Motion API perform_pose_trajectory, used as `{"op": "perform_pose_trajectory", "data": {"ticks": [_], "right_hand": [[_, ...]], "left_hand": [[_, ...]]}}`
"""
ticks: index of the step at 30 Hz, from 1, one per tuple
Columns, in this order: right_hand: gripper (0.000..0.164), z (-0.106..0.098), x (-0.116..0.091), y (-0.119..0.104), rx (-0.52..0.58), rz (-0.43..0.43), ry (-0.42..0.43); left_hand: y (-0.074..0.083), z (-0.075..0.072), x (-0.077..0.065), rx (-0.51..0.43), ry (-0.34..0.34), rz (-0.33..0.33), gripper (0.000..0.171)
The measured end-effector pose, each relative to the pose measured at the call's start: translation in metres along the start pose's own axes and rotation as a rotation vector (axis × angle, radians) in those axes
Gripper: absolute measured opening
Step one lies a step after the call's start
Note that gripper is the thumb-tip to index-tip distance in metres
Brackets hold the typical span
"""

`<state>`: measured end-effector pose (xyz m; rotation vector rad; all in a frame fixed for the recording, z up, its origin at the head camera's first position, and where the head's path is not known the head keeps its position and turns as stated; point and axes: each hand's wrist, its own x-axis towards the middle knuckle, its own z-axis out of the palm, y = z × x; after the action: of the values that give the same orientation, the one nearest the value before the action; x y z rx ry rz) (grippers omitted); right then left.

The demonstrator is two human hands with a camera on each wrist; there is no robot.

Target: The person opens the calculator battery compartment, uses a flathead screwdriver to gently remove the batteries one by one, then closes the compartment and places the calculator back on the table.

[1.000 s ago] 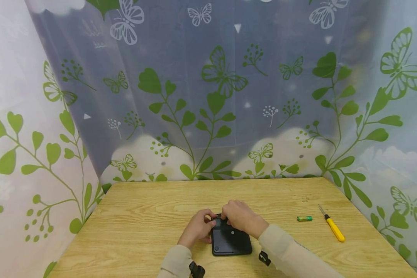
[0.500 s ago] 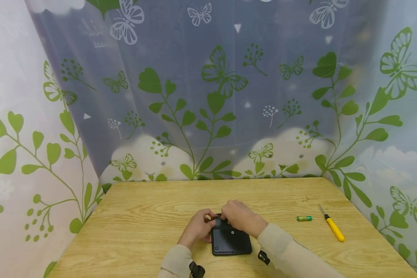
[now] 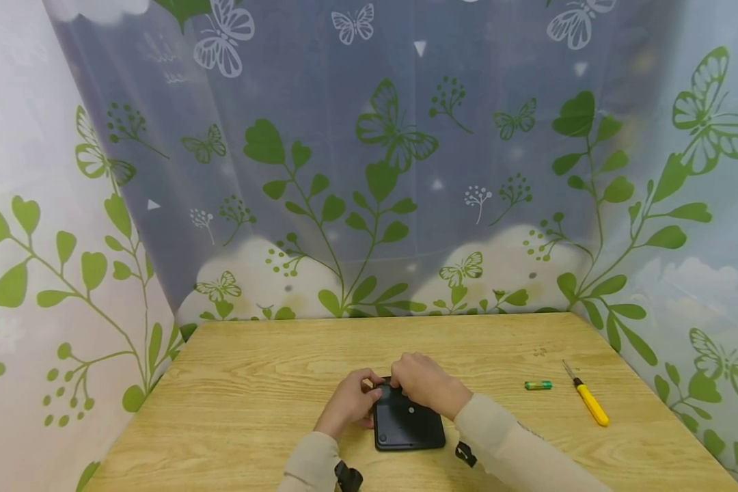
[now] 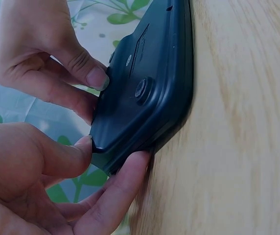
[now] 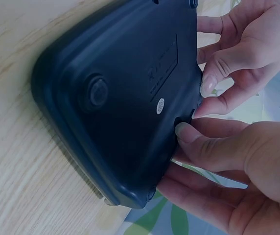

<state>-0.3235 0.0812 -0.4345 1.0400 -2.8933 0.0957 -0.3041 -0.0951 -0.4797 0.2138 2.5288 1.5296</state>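
A black calculator (image 3: pixel 408 429) lies face down on the wooden table, its back with round rubber feet and a small white sticker turned up. My left hand (image 3: pixel 349 402) grips its far left corner, thumb on top and fingers along the side, as the left wrist view shows. At the far edge, my right hand (image 3: pixel 427 383) pinches the casing with thumb and fingers; in the right wrist view its thumb (image 5: pixel 191 134) presses into a small notch there. What lies beneath the right fingers is hidden in the head view.
To the right lie a green battery (image 3: pixel 538 385) and a screwdriver (image 3: pixel 587 396) with a yellow handle. The wooden table (image 3: pixel 252 369) ends at a patterned curtain (image 3: pixel 344 205) at the back and sides.
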Motion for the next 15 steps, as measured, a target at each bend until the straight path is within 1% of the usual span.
{"op": "perform_pose_trajectory", "data": {"ticks": [9, 15], "right_hand": [[0.021, 0.0007, 0.0024, -0.0054, 0.011, 0.054, -0.012], [0.037, -0.0002, 0.0035, -0.0101, -0.011, 0.086, -0.012]], "left_hand": [[-0.0001, -0.0004, 0.0002, 0.006, -0.001, -0.001, 0.013], [0.0, -0.0008, 0.0005, 0.01, -0.003, 0.001, 0.013]]}}
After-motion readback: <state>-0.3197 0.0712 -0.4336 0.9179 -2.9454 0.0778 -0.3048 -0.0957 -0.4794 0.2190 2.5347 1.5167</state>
